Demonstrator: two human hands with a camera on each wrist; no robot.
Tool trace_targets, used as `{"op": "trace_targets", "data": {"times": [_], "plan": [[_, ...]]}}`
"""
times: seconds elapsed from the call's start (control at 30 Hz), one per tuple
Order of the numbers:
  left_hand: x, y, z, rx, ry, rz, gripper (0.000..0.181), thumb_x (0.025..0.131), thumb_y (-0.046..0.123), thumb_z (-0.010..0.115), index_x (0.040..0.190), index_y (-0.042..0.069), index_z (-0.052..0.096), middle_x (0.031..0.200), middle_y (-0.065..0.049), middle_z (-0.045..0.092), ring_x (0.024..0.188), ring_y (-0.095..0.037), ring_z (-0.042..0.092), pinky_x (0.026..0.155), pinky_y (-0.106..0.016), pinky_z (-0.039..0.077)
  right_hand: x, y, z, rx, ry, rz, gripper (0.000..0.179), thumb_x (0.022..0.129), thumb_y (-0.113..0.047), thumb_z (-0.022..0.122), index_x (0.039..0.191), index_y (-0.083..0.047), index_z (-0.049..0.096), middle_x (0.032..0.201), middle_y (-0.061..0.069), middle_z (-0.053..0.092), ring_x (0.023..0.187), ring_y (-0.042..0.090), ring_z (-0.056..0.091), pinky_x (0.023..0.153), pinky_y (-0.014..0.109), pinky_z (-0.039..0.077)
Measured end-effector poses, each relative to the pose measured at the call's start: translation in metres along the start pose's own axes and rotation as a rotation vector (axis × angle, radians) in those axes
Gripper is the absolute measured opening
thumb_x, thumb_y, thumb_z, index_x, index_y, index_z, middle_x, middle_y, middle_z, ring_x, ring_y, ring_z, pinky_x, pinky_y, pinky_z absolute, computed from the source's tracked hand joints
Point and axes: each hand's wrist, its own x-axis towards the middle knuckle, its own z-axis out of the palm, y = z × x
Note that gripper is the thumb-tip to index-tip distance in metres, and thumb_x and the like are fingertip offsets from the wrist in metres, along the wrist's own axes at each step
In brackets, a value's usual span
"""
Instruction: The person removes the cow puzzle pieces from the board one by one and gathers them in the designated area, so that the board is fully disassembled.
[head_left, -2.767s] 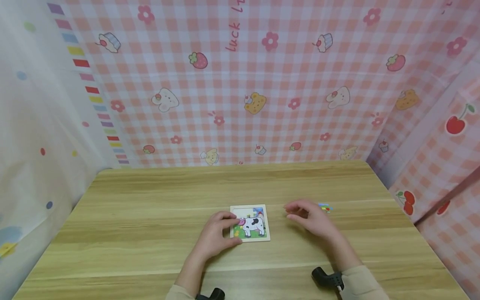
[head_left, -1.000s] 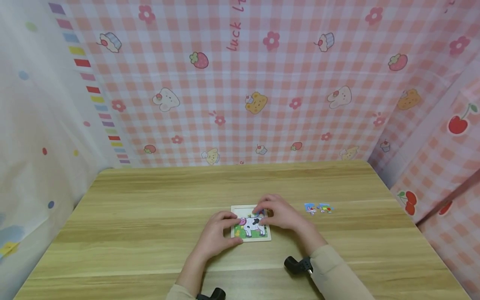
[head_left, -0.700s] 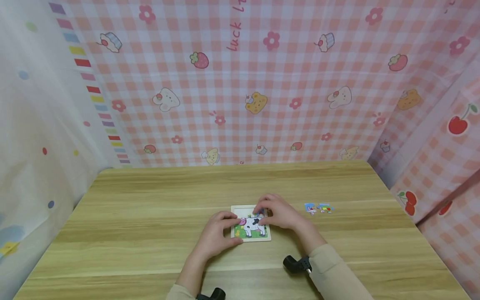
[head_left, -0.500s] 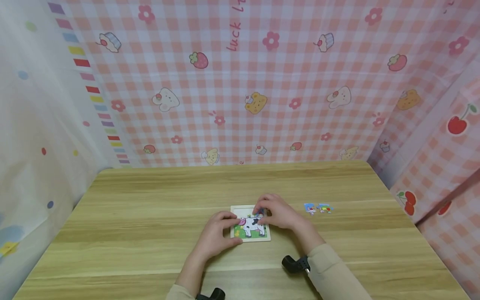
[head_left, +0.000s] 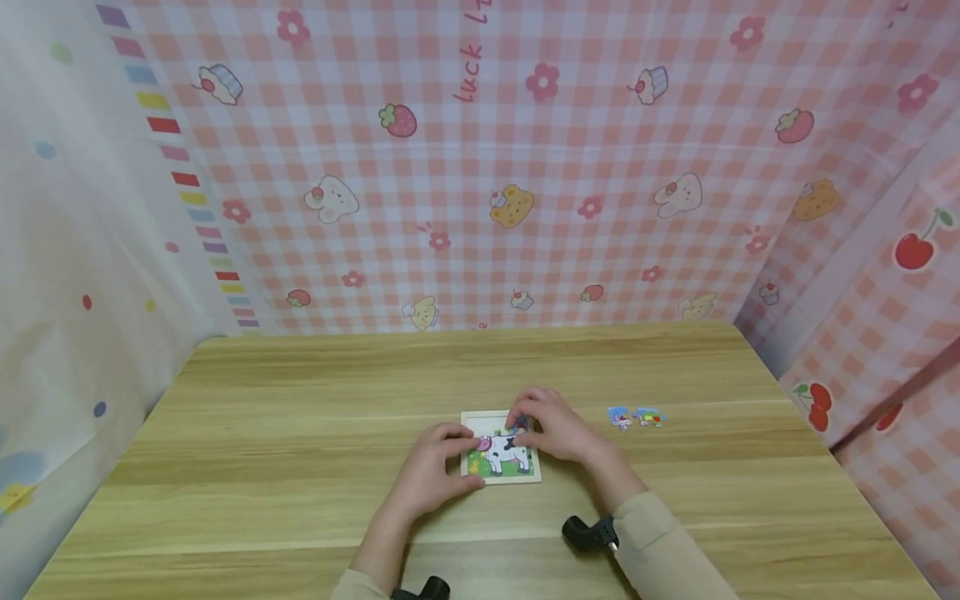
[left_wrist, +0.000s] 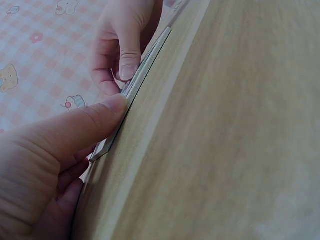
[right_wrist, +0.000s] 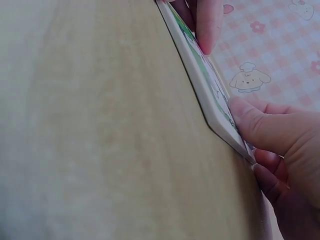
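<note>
A small square jigsaw puzzle board (head_left: 501,479) with a pale frame and a cow picture lies mid-table; its upper left part shows bare backing. My left hand (head_left: 427,467) holds the board's left side, its thumb at the near edge and a fingertip over the cow's head. In the left wrist view, that thumb (left_wrist: 107,112) lies on the board's edge. At the upper right of the picture, my right hand (head_left: 558,429) pinches a puzzle piece (head_left: 521,423) between thumb and fingers, which hide most of it. The right wrist view shows its thumb (right_wrist: 245,112) on the picture's edge.
Two loose puzzle pieces, one blue and pink (head_left: 620,417) and one multicoloured (head_left: 650,417), lie side by side right of the board. A pink checked curtain (head_left: 480,167) hangs behind the wooden table (head_left: 300,400). Black camera mounts (head_left: 588,533) sit at both wrists.
My right hand has come left from beside the loose pieces to the board's upper right, where the picture has shifted slightly. A second loose piece now shows. The left hand stays put.
</note>
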Motion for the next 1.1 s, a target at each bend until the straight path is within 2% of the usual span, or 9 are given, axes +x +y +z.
{"op": "trace_targets", "data": {"times": [0.33, 0.67, 1.1], "plan": [[-0.0002, 0.0008, -0.0003, 0.015, -0.006, -0.003, 0.051, 0.076, 0.017, 0.093, 0.121, 0.002, 0.076, 0.130, -0.013, 0.064, 0.127, -0.037, 0.055, 0.112, -0.059, 0.040, -0.0025, -0.0007, 0.0038, 0.027, 0.024, 0.017, 0.016, 0.090, -0.010, 0.080, 0.098, -0.019, 0.070, 0.117, 0.002, 0.060, 0.119, 0.031, 0.049, 0.104, 0.054, 0.040], [0.0005, 0.0026, -0.0010, 0.023, -0.011, -0.012, 0.051, 0.076, 0.018, 0.092, 0.122, 0.003, 0.075, 0.131, -0.014, 0.064, 0.128, -0.038, 0.054, 0.113, -0.060, 0.039, -0.0059, -0.0002, 0.0046, 0.035, 0.052, 0.019, 0.029, 0.093, -0.010, 0.077, 0.122, -0.011, 0.072, 0.129, 0.011, 0.062, 0.122, 0.035, 0.052, 0.105, 0.057, 0.043], [0.0001, 0.0025, -0.0006, 0.012, -0.007, -0.008, 0.052, 0.075, 0.016, 0.092, 0.122, 0.002, 0.075, 0.131, -0.014, 0.064, 0.128, -0.039, 0.054, 0.114, -0.059, 0.038, -0.0052, -0.0013, 0.0064, 0.048, 0.114, 0.035, 0.029, 0.090, -0.007, 0.079, 0.119, -0.008, 0.074, 0.116, 0.009, 0.065, 0.103, 0.025, 0.054, 0.087, 0.038, 0.046]]}}
